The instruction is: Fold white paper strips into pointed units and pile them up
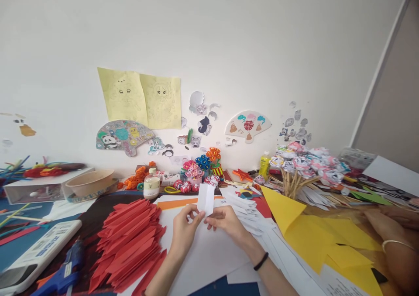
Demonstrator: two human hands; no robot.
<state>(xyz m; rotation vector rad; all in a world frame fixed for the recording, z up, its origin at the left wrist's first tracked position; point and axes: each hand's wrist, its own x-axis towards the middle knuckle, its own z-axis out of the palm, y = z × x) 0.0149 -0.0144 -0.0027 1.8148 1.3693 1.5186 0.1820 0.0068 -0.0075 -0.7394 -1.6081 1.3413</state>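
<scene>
A small creased strip of white paper (206, 198) stands upright between my two hands, above white sheets (216, 252) on the table. My left hand (188, 224) pinches its lower left edge with thumb and fingers. On the other side my right hand (227, 221) grips the lower right corner, its fingertips close to the left thumb. Just left of my left forearm lies a large pile of folded red paper pieces (131, 239). Folded white paper pieces (244, 211) are heaped beyond my right hand.
Yellow sheets (314, 239) spread to the right, near another person's arm (397, 243) with a bracelet. Paper flowers on sticks (304, 167) stand behind them. At left are a blue glue gun (67, 270), a white power strip (42, 252) and a bowl (90, 184). A bottle (151, 184) stands near the wall.
</scene>
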